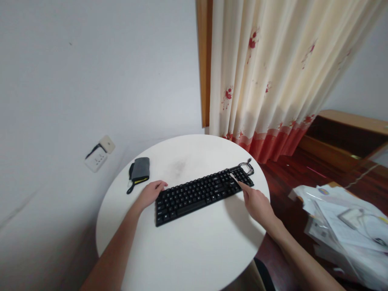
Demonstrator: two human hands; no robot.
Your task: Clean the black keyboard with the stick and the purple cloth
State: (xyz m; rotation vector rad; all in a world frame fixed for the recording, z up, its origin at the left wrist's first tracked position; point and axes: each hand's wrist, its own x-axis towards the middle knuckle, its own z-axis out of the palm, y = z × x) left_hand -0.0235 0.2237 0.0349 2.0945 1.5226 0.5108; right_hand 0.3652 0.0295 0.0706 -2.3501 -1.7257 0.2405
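Showing a black keyboard (194, 196) laid flat on a round white bench (178, 250), slanted so as to put the right end farther off than the left, with the space bar on the near side. Holding a thin pale stick (234, 177) in the right hand (257, 205), with the grip closed around the near end and the light tip pointing away over the keys toward the keyboard's right end. Too small to tell whether a brush or a swab; cannot tell, either, whether touching the keys or held just above them. Resting the left hand (150, 194) at the keyboard's far left corner, with thumb and fingers at the edge; cannot tell whether grasping that edge or only lying against it.

At the keyboard's far right corner, a coiled black cable (251, 168), near the bench's rim. To the left, just beyond the left hand, a grey pouch (141, 167) with yellow along the near edge and a black loop (130, 188) trailing from it. Across the bench, a faint grey smudge (178, 165).

Past the bench, a pale wall (121, 60) with a white socket (96, 159), then a cream curtain (260, 81) with red flowers and a red lower band. Farther right, a dark red floor (280, 176), a low wooden cabinet (321, 141), and a heap of papers (339, 236) and plastic.
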